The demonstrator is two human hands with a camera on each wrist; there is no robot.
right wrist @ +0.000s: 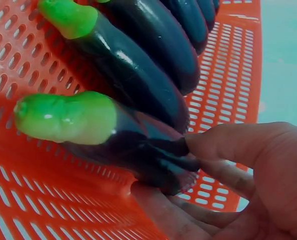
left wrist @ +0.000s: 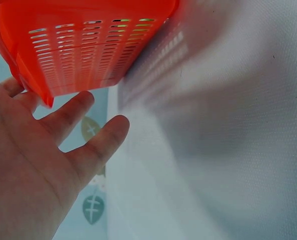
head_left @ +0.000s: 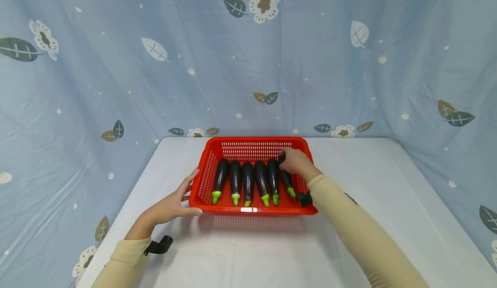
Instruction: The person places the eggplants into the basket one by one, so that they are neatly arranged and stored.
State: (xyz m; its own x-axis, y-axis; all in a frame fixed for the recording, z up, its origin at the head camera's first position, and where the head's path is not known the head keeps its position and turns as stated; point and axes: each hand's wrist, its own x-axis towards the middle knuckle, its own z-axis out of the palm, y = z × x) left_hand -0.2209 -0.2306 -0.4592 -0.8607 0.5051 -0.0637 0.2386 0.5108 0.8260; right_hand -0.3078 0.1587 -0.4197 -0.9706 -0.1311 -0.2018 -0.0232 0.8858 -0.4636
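A red plastic basket with slotted walls holds several dark purple eggplants with green stem ends, lying side by side. My right hand reaches in over the basket's right side. Thumb and fingers pinch the dark end of the rightmost eggplant, whose green stem points toward the front. At the basket's left side is my left hand, fingers spread and fairly straight. In the left wrist view some fingertips of the left hand pass behind the basket's rim, so their contact is partly hidden.
The basket stands on a white-covered table. Behind and beside the table hangs a blue curtain with leaf and flower prints. Black wrist straps sit on the tan sleeves.
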